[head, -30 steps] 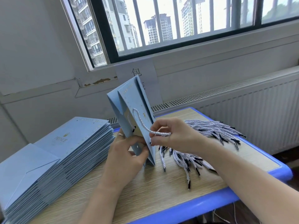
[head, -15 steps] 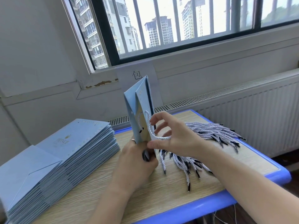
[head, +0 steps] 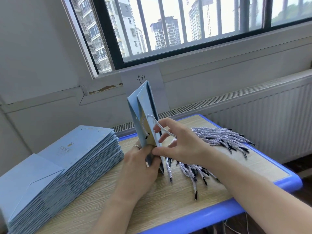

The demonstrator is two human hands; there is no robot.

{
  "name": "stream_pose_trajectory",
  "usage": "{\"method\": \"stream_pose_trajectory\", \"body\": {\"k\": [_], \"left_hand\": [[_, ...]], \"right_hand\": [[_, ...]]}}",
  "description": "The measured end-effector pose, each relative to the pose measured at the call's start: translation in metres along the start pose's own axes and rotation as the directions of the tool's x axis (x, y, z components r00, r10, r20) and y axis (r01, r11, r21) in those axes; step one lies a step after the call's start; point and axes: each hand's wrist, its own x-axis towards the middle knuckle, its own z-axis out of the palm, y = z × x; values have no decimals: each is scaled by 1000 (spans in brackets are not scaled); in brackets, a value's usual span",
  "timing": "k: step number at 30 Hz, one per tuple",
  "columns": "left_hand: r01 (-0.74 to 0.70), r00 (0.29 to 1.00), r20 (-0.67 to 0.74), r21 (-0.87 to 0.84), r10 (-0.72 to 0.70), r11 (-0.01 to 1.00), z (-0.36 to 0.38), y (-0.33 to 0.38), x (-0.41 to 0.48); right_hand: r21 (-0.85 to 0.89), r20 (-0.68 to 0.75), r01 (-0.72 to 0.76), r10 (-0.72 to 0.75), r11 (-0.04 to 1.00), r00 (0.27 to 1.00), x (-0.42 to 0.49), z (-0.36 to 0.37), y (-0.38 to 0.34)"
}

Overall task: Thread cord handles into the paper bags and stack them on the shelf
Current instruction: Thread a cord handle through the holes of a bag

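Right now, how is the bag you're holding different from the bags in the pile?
The held bag stands upright; the stacked bags lie flat. The held bag has a cord looped in it; the stacked bags show none. Both are light blue.

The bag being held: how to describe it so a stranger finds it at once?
On the blue-edged table, right of the flat stack of bags, one blue bag is held upright. Only it carries a white cord loop.
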Motion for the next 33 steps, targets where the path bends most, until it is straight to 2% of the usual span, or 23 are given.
{"method": "stream_pose_trajectory", "body": {"k": [3,7,10,12,15,18,20,26,33], "left_hand": [[-5,1000,-8,7,5,1000,2,1,0],[5,998,60,62,-9,998,2,1,-2],[-44,998,52,92,40,995,0,1,-3],[-66,998,7,82,66,994,-2,4,-4],[-66,988,-136,45,72,997,-7,8,-4],[-76,945,-312,70,94,995,-11,11,-1],[-64,920,-380,95,96,993,-12,15,4],[-175,871,-454,73,189,982,-12,22,29],[-138,884,-438,87,162,987,8,11,33]], "right_hand": [[2,-3,1,-1,1000,1000,0,0,-1],[-11,-14,1,-1,1000,1000,-1,-1,0],[-16,-27,2,-2,1000,1000,0,-1,2],[-18,-34,8,-9,1000,999,1,0,4],[-23,-42,21,-22,1000,999,1,0,5],[-47,-48,38,-41,998,998,1,0,5],[-56,-49,50,-52,997,997,1,0,2],[-41,-40,47,-48,998,998,-2,2,1],[-30,-49,27,-29,999,998,0,4,6]]}}
